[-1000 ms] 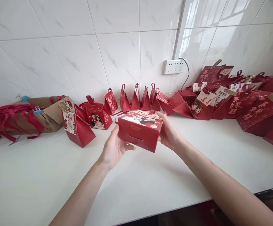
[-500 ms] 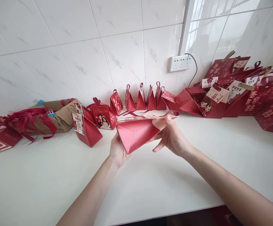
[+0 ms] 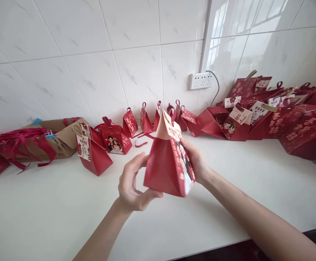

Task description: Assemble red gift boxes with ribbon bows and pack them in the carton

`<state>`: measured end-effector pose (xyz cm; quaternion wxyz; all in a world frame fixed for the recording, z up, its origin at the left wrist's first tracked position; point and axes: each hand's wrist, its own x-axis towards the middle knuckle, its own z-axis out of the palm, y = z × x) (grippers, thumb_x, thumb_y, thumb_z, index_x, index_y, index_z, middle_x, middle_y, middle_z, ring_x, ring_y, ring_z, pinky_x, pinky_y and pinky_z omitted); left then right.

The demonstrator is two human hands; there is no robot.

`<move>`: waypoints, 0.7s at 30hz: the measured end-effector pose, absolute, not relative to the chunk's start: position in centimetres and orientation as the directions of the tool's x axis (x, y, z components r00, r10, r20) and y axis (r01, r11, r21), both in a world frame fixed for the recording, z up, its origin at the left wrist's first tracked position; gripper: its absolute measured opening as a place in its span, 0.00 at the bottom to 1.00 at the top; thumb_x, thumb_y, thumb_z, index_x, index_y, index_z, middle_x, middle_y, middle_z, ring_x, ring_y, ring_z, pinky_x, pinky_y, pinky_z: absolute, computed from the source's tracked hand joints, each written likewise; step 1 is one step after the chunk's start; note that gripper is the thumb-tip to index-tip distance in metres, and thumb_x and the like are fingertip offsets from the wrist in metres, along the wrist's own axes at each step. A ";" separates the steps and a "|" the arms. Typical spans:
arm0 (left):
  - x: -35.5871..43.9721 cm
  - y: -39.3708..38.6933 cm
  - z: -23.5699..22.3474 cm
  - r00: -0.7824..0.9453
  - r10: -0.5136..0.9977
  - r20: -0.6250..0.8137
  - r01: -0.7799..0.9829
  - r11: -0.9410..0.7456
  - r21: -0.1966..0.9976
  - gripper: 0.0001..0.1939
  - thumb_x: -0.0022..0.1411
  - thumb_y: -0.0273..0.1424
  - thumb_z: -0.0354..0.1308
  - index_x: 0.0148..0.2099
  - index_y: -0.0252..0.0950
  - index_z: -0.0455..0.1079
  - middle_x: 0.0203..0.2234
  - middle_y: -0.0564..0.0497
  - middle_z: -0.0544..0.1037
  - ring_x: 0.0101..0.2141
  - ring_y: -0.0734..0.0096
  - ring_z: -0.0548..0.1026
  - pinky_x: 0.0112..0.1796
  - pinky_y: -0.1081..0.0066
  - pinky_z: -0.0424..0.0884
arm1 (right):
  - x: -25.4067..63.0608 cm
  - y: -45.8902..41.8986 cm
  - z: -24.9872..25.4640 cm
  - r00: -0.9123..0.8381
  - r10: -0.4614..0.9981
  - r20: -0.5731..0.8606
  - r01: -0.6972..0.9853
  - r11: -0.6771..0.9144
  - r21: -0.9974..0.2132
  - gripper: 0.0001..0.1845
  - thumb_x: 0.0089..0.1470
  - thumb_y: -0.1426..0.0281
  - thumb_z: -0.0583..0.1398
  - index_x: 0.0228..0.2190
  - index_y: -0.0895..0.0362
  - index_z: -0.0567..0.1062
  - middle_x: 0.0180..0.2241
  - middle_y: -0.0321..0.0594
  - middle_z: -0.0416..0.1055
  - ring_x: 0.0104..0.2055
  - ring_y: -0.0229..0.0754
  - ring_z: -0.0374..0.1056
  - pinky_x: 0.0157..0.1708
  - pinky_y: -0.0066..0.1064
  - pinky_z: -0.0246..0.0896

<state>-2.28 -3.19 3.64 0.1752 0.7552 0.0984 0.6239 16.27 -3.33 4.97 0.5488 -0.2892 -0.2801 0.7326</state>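
A red paper gift box (image 3: 167,163) with a cartoon couple printed on one face stands upright in the air above the white counter (image 3: 51,210), its top pinched into a wedge with a ribbon loop. My right hand (image 3: 198,161) grips its right side from behind. My left hand (image 3: 132,186) cups its lower left corner, thumb under the base, fingers partly spread.
Small folded red boxes (image 3: 145,121) line the tiled wall. A tagged red box (image 3: 92,154) stands at the left, beside brown packaging with red ribbons (image 3: 32,143). Larger red bags (image 3: 283,116) pile at the right. A wall socket (image 3: 200,80) with a cable sits above.
The box was lying on its side between both hands; it has been turned upright, with its top now pinched closed and pointing up. My left hand has slid to the lower corner.
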 end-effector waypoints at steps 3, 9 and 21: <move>-1.5 -3.9 3.9 0.262 0.160 0.952 -0.071 -0.980 0.184 0.36 0.53 0.36 0.66 0.62 0.37 0.59 0.46 0.41 0.76 0.38 0.60 0.77 0.33 0.69 0.76 | 16.0 -3.5 4.6 -0.286 0.955 -0.079 -0.687 -0.262 -0.677 0.11 0.50 0.61 0.59 0.32 0.57 0.72 0.21 0.36 0.71 0.22 0.40 0.67 0.23 0.29 0.65; -1.5 -4.6 3.8 0.400 0.194 0.896 0.044 -0.980 0.192 0.31 0.58 0.32 0.60 0.62 0.45 0.56 0.49 0.40 0.74 0.45 0.53 0.75 0.37 0.59 0.75 | 15.5 -3.8 4.4 -0.263 0.965 0.014 -0.665 -0.170 -0.727 0.14 0.45 0.64 0.62 0.36 0.56 0.74 0.23 0.36 0.70 0.24 0.40 0.65 0.22 0.29 0.63; -1.8 -4.4 2.2 0.446 0.099 0.890 -0.056 -0.989 0.138 0.21 0.51 0.31 0.66 0.48 0.43 0.67 0.43 0.43 0.77 0.42 0.56 0.78 0.39 0.62 0.76 | 16.2 -3.1 3.9 -0.437 0.887 0.152 -0.625 -0.177 -0.761 0.25 0.45 0.49 0.57 0.36 0.56 0.73 0.27 0.38 0.70 0.29 0.43 0.69 0.32 0.37 0.66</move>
